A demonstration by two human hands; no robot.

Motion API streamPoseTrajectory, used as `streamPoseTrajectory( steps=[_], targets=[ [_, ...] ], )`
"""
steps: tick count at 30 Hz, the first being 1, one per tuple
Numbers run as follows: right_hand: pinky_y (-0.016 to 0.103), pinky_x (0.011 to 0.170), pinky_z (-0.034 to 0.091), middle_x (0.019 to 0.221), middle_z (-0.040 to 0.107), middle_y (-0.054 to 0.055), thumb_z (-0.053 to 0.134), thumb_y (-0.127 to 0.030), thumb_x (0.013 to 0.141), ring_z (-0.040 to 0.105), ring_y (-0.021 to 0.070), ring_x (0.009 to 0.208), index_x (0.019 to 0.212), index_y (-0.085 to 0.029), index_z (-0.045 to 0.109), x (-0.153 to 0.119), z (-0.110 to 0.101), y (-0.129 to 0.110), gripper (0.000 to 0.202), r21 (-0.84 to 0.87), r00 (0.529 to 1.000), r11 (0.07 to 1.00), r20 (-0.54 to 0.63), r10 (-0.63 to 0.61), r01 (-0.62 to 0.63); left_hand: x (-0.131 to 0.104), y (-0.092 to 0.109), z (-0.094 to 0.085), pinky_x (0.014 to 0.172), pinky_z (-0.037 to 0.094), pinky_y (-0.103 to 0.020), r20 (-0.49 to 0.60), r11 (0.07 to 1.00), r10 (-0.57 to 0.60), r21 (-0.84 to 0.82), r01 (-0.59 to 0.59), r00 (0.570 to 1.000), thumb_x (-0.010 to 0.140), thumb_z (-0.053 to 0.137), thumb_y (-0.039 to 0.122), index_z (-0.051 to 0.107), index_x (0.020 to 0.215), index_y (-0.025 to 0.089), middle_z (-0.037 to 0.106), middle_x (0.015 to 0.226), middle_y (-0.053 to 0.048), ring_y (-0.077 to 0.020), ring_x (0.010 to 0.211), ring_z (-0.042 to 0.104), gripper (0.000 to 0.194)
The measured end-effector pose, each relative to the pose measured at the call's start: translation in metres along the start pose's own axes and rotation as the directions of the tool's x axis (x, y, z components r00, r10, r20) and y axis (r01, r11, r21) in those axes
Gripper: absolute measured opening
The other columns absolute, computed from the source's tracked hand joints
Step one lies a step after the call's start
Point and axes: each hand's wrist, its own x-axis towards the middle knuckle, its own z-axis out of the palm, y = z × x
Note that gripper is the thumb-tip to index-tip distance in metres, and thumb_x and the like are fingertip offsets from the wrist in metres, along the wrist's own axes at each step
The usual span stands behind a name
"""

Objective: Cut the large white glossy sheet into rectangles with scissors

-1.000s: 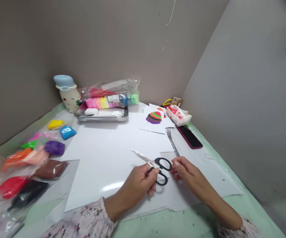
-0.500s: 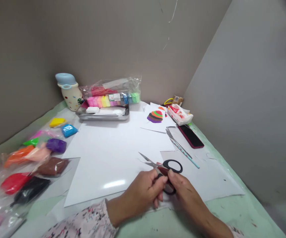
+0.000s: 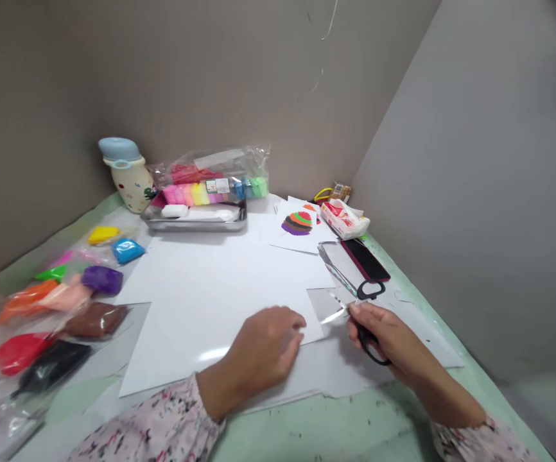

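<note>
My right hand (image 3: 384,330) grips a pair of scissors (image 3: 370,290) with black handles, near the middle of its blades and handles. The blades point left over the white paper, blurred, and look slightly apart. My left hand (image 3: 266,346) is over the large white sheet (image 3: 210,276), its fingers bent and a gap showing between thumb and forefinger. I see nothing in it, though the palm is hidden. Beyond the scissors lie a fork (image 3: 330,262) and a thin patterned tool (image 3: 348,280), next to a dark phone (image 3: 367,260).
Bagged clay packs, such as brown (image 3: 95,319), purple (image 3: 103,280) and black (image 3: 54,367), lie at left. A metal tray (image 3: 196,225), a bag of coloured clay (image 3: 220,183) and a bottle (image 3: 128,183) stand behind. Striped drawings (image 3: 297,223) and a tissue pack (image 3: 344,219) lie at back right.
My hands have moved apart. The right hand has carried the scissors to the right, and the left has let go of them. A reddish-brown piece seen behind the scissors no longer shows.
</note>
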Motion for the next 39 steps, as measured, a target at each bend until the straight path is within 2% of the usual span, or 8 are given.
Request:
streamPoseTrajectory(
  steps=[2, 4, 8, 12, 15, 26, 39],
  targets=[
    [0.023, 0.048, 0.033, 0.050, 0.056, -0.003, 0.058, -0.058, 0.089, 0.043, 0.0104, 0.045, 0.066, -0.020, 0.057, 0.001, -0.012, 0.005, 0.044, -0.165, 0.998, 0.984, -0.018, 0.067, -0.069, 0.003, -0.013, 0.000, 0.104, 0.043, -0.045, -0.096, 0.978, 0.013, 0.207, 0.007, 0.995, 0.093, 0.050, 0.023, 0.064, 0.121, 0.013, 0.069, 0.126, -0.016, -0.0288, 0.119, 0.061, 0.032],
    [0.025, 0.046, 0.030, 0.047, 0.053, -0.005, 0.056, -0.057, 0.089, 0.040, 0.0103, 0.041, 0.064, -0.021, 0.055, 0.001, -0.016, 0.011, 0.044, -0.268, 0.995, 0.958, -0.020, 0.098, -0.100, 0.005, -0.026, 0.001, 0.114, 0.034, -0.051, -0.096, 0.919, -0.049, 0.385, 0.082, 0.994, 0.096, 0.051, 0.030, 0.056, 0.135, 0.008, 0.055, 0.145, -0.021, -0.0335, 0.137, 0.047, 0.045],
    [0.026, 0.050, 0.035, 0.049, 0.055, -0.004, 0.055, -0.055, 0.089, 0.046, 0.0128, 0.045, 0.062, -0.021, 0.058, 0.000, -0.013, 0.020, 0.043, -0.429, 0.999, 0.903, -0.037, 0.023, -0.036, 0.003, -0.042, 0.007, 0.117, 0.027, -0.057, -0.018, 0.817, -0.196, 0.550, 0.173, 0.980, 0.100, 0.044, 0.047, 0.045, 0.145, 0.007, 0.038, 0.157, -0.024, -0.0368, 0.147, 0.032, 0.061],
    [0.028, 0.055, 0.038, 0.060, 0.063, -0.001, 0.056, -0.051, 0.089, 0.055, 0.0175, 0.059, 0.068, -0.022, 0.065, 0.004, -0.015, 0.026, 0.036, -0.579, 0.986, 0.814, -0.098, -0.133, 0.052, 0.002, -0.044, 0.008, 0.117, 0.026, -0.056, 0.017, 0.814, -0.211, 0.557, 0.166, 0.977, 0.101, 0.037, 0.050, 0.042, 0.148, 0.007, 0.032, 0.160, -0.023, -0.0364, 0.149, 0.026, 0.064],
    [0.029, 0.061, 0.041, 0.068, 0.066, 0.000, 0.053, -0.050, 0.091, 0.058, 0.0194, 0.066, 0.074, -0.023, 0.066, 0.006, -0.018, 0.028, 0.034, -0.623, 0.976, 0.778, -0.113, -0.187, 0.077, 0.002, -0.042, 0.006, 0.118, 0.025, -0.055, 0.020, 0.810, -0.214, 0.562, 0.166, 0.977, 0.101, 0.036, 0.050, 0.042, 0.149, 0.007, 0.031, 0.160, -0.023, -0.0362, 0.149, 0.026, 0.065],
    [0.030, 0.063, 0.041, 0.067, 0.062, -0.001, 0.051, -0.050, 0.094, 0.054, 0.0194, 0.065, 0.075, -0.024, 0.063, 0.007, -0.017, 0.032, 0.035, -0.647, 0.973, 0.755, -0.084, -0.214, 0.111, 0.001, -0.044, 0.007, 0.118, 0.024, -0.054, 0.027, 0.797, -0.223, 0.581, 0.166, 0.974, 0.102, 0.035, 0.051, 0.042, 0.149, 0.007, 0.032, 0.161, -0.022, -0.0357, 0.149, 0.026, 0.065],
    [0.031, 0.066, 0.044, 0.076, 0.068, 0.002, 0.052, -0.045, 0.095, 0.060, 0.0199, 0.070, 0.083, -0.023, 0.066, 0.004, -0.010, 0.037, 0.029, -0.643, 0.959, 0.731, 0.020, -0.282, 0.228, 0.000, -0.046, 0.009, 0.118, 0.024, -0.052, 0.003, 0.802, -0.199, 0.576, 0.161, 0.980, 0.102, 0.035, 0.052, 0.042, 0.148, 0.009, 0.035, 0.160, -0.021, -0.0343, 0.149, 0.028, 0.064]
  ],
)
